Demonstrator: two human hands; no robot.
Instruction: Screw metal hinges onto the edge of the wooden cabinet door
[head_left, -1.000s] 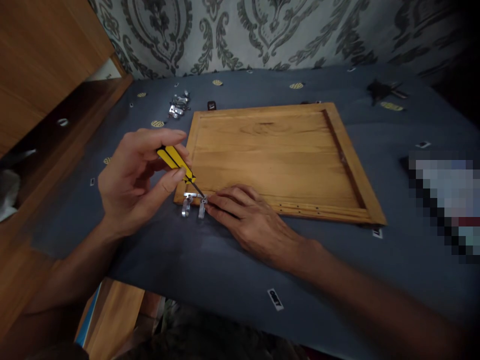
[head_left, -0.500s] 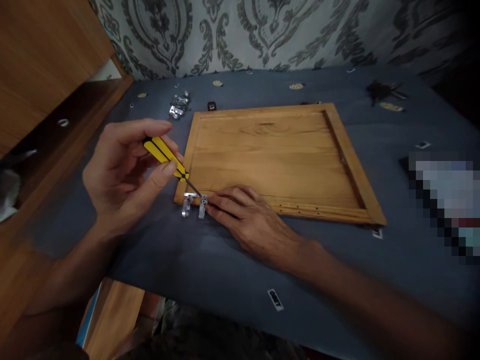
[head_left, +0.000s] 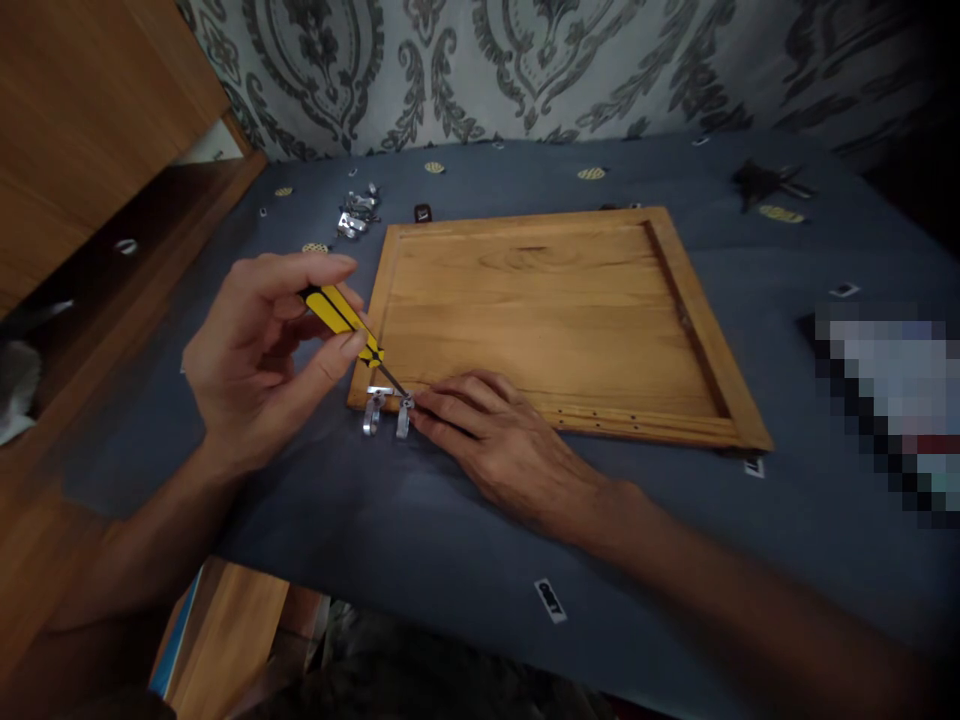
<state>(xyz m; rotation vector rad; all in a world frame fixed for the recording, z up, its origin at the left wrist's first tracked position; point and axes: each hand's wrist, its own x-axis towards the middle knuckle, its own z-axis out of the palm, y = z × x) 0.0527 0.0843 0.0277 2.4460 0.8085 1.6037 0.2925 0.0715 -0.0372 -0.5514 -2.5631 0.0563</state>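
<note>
Between the thumb and fingers of my left hand (head_left: 266, 345) is a yellow and black screwdriver (head_left: 335, 310), slanting down to the right. Its tip meets a shiny metal hook (head_left: 405, 415) at the near left edge of a framed wooden panel (head_left: 525, 300). Another metal hook (head_left: 373, 412) sits just left of it, close to the panel's corner. My right hand (head_left: 502, 440) rests across the panel's near edge, with its leading fingertips closed against the right-hand hook. The exact grip of its thumb is partly hidden.
Loose shiny metal pieces (head_left: 358, 212) lie beyond the panel on the blue patterned cloth (head_left: 450, 600). A small black item (head_left: 423, 213) stands by the far edge. A dark object (head_left: 769, 183) is at the far right. Wooden furniture (head_left: 97, 130) borders the left.
My left hand has shifted slightly right and turned a little on the screwdriver handle, which tilts a bit more steeply. The right hand, hooks and panel stay in place.
</note>
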